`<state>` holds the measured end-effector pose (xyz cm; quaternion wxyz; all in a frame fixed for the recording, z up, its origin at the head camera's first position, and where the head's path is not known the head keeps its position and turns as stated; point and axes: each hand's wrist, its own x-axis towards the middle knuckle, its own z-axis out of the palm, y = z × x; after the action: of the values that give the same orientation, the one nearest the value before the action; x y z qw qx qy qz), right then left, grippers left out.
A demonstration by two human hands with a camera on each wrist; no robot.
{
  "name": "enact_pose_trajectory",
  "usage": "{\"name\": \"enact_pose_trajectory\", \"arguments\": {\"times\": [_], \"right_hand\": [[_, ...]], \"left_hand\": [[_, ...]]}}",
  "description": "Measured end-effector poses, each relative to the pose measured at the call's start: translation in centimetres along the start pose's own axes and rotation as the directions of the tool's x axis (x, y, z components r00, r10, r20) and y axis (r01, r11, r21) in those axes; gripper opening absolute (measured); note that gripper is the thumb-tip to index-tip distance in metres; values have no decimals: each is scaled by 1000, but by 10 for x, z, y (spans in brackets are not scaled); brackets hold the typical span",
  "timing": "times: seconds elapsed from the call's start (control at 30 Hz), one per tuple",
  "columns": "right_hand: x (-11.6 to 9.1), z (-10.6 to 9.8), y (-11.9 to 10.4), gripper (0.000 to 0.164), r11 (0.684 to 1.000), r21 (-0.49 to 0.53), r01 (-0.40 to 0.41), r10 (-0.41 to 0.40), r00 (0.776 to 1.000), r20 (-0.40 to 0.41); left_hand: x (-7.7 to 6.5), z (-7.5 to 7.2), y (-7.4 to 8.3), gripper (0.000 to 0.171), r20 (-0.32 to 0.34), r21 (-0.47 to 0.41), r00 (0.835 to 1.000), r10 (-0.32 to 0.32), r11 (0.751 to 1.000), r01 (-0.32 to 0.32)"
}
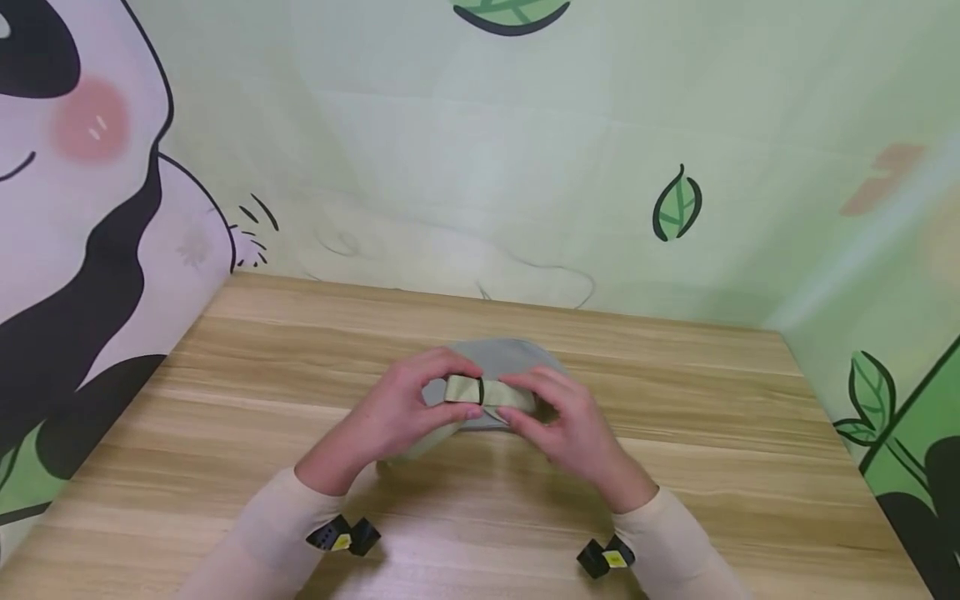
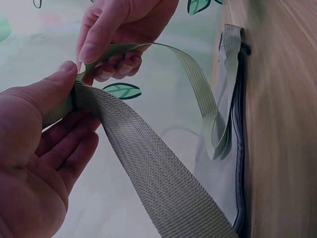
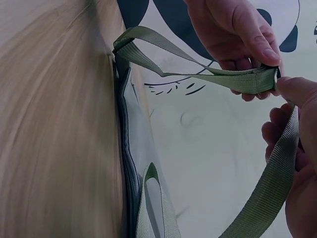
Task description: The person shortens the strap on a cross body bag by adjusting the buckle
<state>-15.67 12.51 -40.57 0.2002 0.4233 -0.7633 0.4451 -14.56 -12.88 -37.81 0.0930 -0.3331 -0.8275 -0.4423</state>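
A pale green webbing strap (image 1: 512, 396) is stretched between my two hands above a grey zippered bag (image 1: 517, 354). A dark narrow slider (image 1: 481, 390) crosses the webbing near my left fingertips. My left hand (image 1: 405, 400) pinches the strap beside that slider, thumb below and fingers above in the head view. From the other side, my right hand (image 1: 570, 417) pinches the webbing between thumb and fingers. In the left wrist view, a long loop of strap (image 2: 195, 79) runs down to the zippered edge of the bag (image 2: 239, 148).
A wood-grain table (image 1: 480, 517) lies under the bag. Behind it rises a pale green wall covering (image 1: 420, 150) printed with leaves, and a printed panda (image 1: 112, 200) covers the left side. Small black devices (image 1: 343, 536) sit at both wrists.
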Motion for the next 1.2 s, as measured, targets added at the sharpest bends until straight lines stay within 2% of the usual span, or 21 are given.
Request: {"name": "enact_pose_trajectory", "arguments": {"times": [0.3, 0.67, 0.8, 1.03, 1.2], "right_hand": [[6, 4, -3, 36, 999, -1, 36, -36, 999, 11], [-1, -1, 2, 41, 998, -57, -17, 17, 1000, 2], [-3, -3, 4, 38, 999, -48, -9, 8, 1000, -12], [-2, -5, 1, 37, 1000, -26, -12, 12, 1000, -14], [-1, -4, 0, 37, 1000, -27, -2, 1, 1000, -15]], "left_hand": [[1, 3, 0, 33, 16, -6, 1000, -4, 1000, 4], [-2, 0, 0, 28, -14, -49, 999, -52, 997, 52], [-2, -1, -1, 28, -25, -54, 998, -57, 997, 56], [-2, -1, -2, 30, -5, -55, 997, -71, 996, 71], [-2, -1, 0, 32, -9, -48, 998, -56, 997, 56]]}}
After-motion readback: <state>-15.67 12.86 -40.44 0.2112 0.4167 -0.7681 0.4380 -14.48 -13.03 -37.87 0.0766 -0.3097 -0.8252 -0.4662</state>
